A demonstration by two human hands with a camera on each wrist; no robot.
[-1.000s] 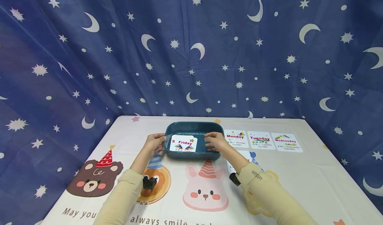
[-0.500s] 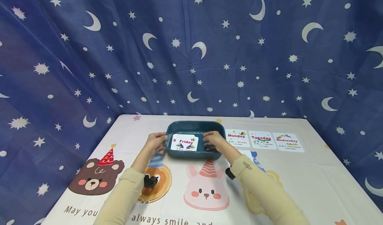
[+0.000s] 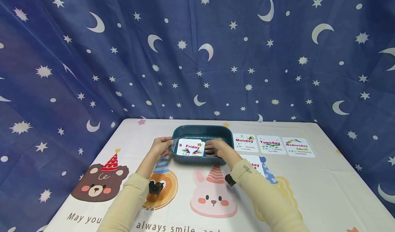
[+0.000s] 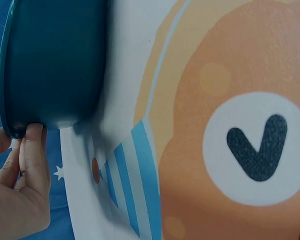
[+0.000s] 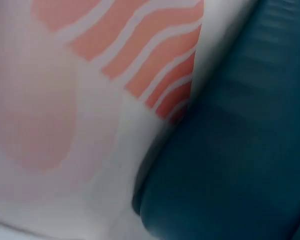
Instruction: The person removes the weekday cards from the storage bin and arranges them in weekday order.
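A dark teal plastic basin [image 3: 197,160] stands near the back of the table. My left hand [image 3: 161,146] holds its left end; in the left wrist view the thumb and fingers [image 4: 36,150] pinch the rim. Inside, toward the left, lies a white word card reading Friday [image 3: 192,147], overlapping another card whose edge peeks out behind it. My right hand [image 3: 219,147] reaches over the basin's front right side, fingers loosely bent and their tips right at the Friday card's right edge. The right wrist view has only the basin's outer wall [image 5: 230,150] and the tablecloth, not the hand.
Right of the basin lie a Monday card [image 3: 245,147], a Tuesday card [image 3: 271,149] and a Wednesday card [image 3: 298,152] in a row. Below Monday, another card [image 3: 256,162] is partly hidden by the right arm. A starry blue curtain [image 3: 197,53] hangs behind the printed tablecloth [image 3: 333,190].
My right hand has moved left inside the basin, up to the Friday card's edge. More of the card below Monday now shows. The left hand keeps its hold on the rim.
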